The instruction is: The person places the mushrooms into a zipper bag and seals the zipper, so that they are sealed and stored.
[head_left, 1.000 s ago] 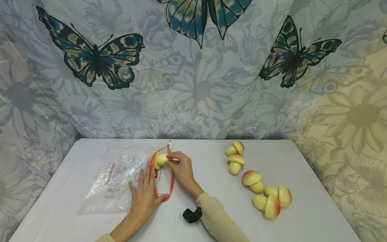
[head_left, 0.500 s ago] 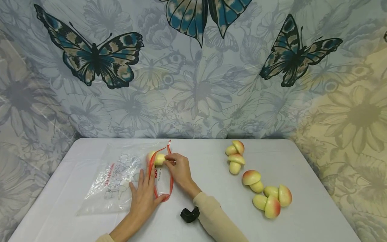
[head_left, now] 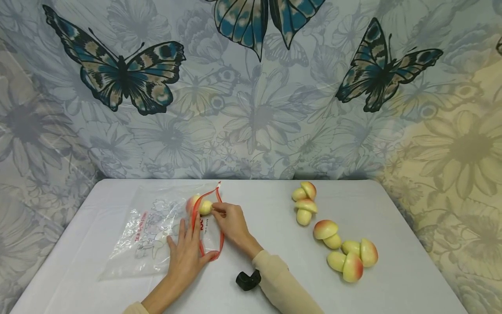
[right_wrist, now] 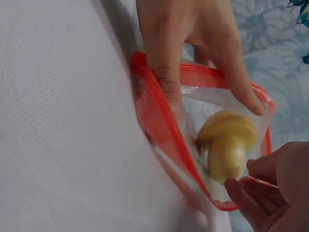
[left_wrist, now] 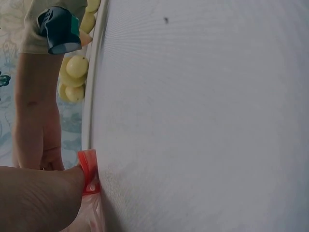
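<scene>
A clear plastic bag (head_left: 157,244) with a red-edged mouth lies on the table's left half, printed with a drawing and red letters. My left hand (head_left: 186,250) rests over its mouth end, fingers stretched out. In the right wrist view, the left thumb reaches inside the red rim (right_wrist: 169,116) and a finger crosses the upper edge, spreading the mouth. A yellow toy mushroom (right_wrist: 227,150) with a reddish cap sits within that mouth, cap inward. My right hand (head_left: 232,222) is at its stem end, thumb and fingertips beside the stem, not wrapped round it.
Several more toy mushrooms (head_left: 353,267) lie on the right side of the white table (head_left: 282,270). A black wrist device (head_left: 248,280) sits by the right sleeve. Behind the table's far edge hangs a cloth with butterflies (head_left: 125,80).
The toy mushroom has moved left, deeper into the bag's mouth, and its cap has turned inward. My right hand has followed it slightly left. My left hand stays in place.
</scene>
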`<state>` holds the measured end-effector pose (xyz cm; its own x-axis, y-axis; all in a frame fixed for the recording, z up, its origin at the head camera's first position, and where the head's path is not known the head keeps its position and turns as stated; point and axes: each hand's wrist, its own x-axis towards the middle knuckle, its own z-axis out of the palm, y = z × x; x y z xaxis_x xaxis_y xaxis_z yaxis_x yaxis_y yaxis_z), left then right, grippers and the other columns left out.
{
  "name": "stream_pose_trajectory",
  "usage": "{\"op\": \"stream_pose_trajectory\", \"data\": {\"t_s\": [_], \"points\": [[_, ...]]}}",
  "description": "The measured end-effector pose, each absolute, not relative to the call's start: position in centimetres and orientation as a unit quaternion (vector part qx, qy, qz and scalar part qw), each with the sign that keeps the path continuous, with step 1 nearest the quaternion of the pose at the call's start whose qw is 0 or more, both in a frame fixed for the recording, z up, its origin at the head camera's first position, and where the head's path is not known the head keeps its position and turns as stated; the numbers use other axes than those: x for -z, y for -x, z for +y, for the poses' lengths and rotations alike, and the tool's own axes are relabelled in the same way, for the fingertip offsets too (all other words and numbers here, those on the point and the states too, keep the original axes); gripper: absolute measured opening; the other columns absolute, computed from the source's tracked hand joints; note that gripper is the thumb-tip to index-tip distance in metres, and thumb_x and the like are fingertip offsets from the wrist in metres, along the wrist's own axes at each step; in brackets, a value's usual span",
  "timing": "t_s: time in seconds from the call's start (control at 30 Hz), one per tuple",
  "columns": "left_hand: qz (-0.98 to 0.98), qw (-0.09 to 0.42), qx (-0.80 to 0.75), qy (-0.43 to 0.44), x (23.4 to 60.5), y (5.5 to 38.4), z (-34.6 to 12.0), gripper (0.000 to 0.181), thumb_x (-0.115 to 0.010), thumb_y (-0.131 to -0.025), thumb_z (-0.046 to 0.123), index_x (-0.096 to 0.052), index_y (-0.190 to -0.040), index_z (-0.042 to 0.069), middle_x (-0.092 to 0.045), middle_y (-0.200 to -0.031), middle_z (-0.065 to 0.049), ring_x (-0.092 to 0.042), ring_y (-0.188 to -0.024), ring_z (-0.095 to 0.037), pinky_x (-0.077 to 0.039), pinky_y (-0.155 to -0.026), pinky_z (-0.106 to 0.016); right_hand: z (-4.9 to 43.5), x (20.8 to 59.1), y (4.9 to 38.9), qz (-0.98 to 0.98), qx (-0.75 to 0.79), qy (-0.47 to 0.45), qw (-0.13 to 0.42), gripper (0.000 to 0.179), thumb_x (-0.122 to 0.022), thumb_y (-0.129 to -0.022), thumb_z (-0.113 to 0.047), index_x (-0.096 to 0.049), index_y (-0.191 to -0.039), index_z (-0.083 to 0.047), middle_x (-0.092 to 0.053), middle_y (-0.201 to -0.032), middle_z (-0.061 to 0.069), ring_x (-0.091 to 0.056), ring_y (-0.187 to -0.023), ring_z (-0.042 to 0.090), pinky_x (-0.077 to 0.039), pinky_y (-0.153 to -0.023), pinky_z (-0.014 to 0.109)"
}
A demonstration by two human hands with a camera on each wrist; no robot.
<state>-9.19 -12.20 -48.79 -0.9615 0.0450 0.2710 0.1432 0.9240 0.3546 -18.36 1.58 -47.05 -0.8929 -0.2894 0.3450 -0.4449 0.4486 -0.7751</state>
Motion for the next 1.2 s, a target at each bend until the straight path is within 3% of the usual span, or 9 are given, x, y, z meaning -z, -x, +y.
{"op": "stream_pose_trajectory", "data": {"t_s": [0.67, 0.93, 1.2], "points": [[-0.970, 0.129, 0.203, 0.042, 48.9, 9.3, -12.2, 0.116, -0.088, -0.064, 0.041, -0.025, -0.153, 0.001, -0.037, -0.151, -0.025, -0.027, -0.140, -0.047, -0.021, -0.095, -0.083, 7.5, 40.2, 17.5, -0.845, -0.468, -0.231, 0.118, 0.021, -0.069, -0.089, -0.002, -0.072, -0.109, -0.002, -0.072, -0.107, 0.007, -0.070, -0.095, 0.017, -0.056, -0.080, 0.025], [-0.968, 0.130, 0.207, 0.046, 48.8, 9.1, -12.2, 0.118, -0.088, -0.065, 0.040, -0.021, -0.154, 0.003, -0.035, -0.152, -0.024, -0.026, -0.140, -0.048, -0.020, -0.094, -0.083, 10.9, 38.6, 17.1, -0.852, -0.454, -0.232, 0.120, 0.025, -0.070, -0.087, -0.001, -0.071, -0.112, -0.001, -0.071, -0.110, 0.010, -0.070, -0.096, 0.022, -0.057, -0.082, 0.033], [-0.968, 0.135, 0.207, 0.047, 48.9, 9.1, -12.1, 0.117, -0.089, -0.064, 0.039, -0.022, -0.154, 0.002, -0.036, -0.151, -0.024, -0.026, -0.140, -0.048, -0.020, -0.094, -0.083, 14.0, 38.1, 17.2, -0.858, -0.444, -0.211, 0.147, 0.029, -0.072, -0.085, 0.001, -0.069, -0.114, 0.002, -0.070, -0.113, 0.014, -0.070, -0.097, 0.027, -0.057, -0.082, 0.033]]}}
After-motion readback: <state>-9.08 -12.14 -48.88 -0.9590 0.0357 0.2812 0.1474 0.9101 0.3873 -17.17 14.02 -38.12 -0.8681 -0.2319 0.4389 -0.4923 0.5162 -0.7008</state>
